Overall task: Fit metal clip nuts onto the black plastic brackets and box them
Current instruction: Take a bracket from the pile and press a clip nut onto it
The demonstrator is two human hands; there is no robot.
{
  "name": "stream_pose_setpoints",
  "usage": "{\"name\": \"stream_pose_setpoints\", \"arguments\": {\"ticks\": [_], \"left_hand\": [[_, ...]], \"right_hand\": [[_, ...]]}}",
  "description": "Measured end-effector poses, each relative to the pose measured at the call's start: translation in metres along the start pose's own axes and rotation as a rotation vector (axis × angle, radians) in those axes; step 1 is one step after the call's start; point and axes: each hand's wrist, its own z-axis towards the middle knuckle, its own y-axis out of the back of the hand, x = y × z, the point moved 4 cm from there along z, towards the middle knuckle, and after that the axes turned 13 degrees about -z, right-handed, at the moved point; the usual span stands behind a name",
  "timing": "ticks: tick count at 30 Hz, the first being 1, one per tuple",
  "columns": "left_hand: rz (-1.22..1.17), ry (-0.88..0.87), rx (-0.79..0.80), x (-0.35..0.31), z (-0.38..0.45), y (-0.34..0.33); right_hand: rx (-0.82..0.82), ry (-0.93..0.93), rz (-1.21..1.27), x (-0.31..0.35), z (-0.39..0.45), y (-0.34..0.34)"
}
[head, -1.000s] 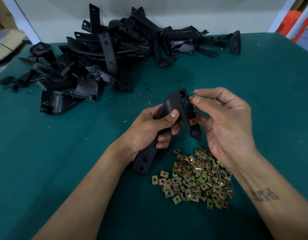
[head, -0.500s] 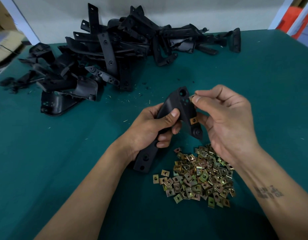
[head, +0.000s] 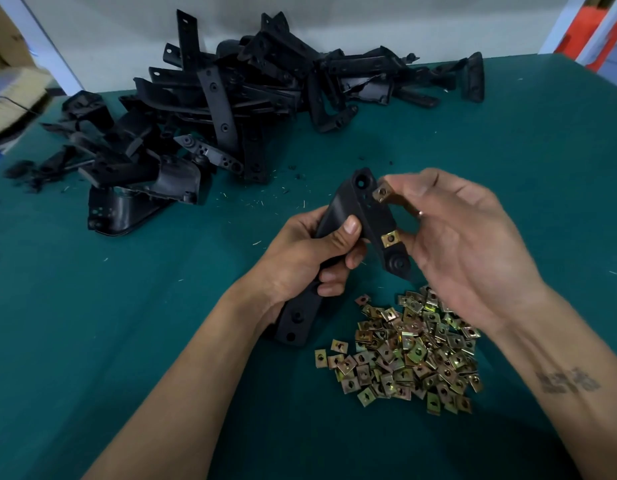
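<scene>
We grip the black bracket (head: pixel 360 216) in our left hand (head: pixel 300 258), its long axis running from near-left to far-right above the green worktop (head: pixel 92 341). Our right hand (head: pixel 463 244) pinches a clip nut (head: pixel 382 193) just right of the bracket's far end (one nut already sits lower down).

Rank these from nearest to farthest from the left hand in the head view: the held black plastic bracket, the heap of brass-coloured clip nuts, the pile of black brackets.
1. Held black plastic bracket, gripped in the left hand.
2. Heap of brass-coloured clip nuts, to its lower right.
3. Pile of black brackets, at the table's far side.
</scene>
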Motion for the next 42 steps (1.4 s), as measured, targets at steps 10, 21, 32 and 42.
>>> {"name": "stream_pose_setpoints", "arguments": {"ticks": [10, 21, 32, 42], "left_hand": [[-0.022, -0.055, -0.018, -0.003, -0.004, 0.003], [-0.043, -0.094, -0.108, -0.005, -0.001, 0.0], [-0.035, -0.085, -0.099, -0.005, 0.0, 0.001], [-0.042, -0.06, -0.064, -0.005, -0.002, 0.0]], "right_hand": [[0.094, -0.1, 0.123, -0.005, -0.001, 0.0], [-0.076, 0.033, -0.016, -0.013, -0.005, -0.013], [-0.114, 0.21, -0.261, -0.019, -0.001, -0.015], [-0.038, 0.192, -0.218, -0.013, -0.002, -0.014]]}}
